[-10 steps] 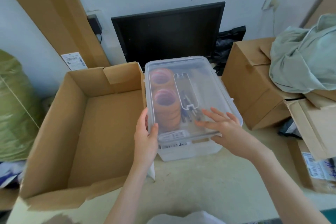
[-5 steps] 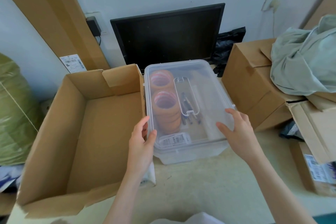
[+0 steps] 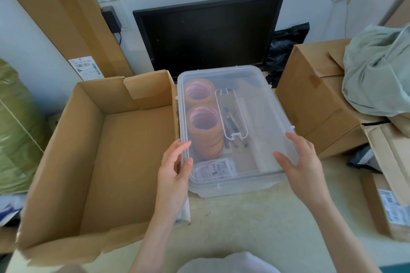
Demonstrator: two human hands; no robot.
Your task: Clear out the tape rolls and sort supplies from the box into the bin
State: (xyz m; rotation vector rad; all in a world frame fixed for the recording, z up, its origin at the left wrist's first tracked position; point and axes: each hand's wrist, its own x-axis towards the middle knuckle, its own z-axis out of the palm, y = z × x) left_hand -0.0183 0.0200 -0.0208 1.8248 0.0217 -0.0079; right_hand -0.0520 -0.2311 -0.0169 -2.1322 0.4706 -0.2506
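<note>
Fingers of the left hand (image 3: 175,175) curl over the near-left edge of the bin lid (image 3: 248,104), thumb on top, gripping it. The right hand (image 3: 304,162) cups the near-right edge likewise. Under the clear lid, the bin (image 3: 233,188) on the worktop (image 3: 255,228) holds two stacks of tape rolls (image 3: 205,126) and some pens (image 3: 231,122). The cardboard box (image 3: 73,157) just left of it looks emptied, so sorting seems done; seating the lid remains.

Printed labels (image 3: 86,69) show barcodes, but nothing is legible
</note>
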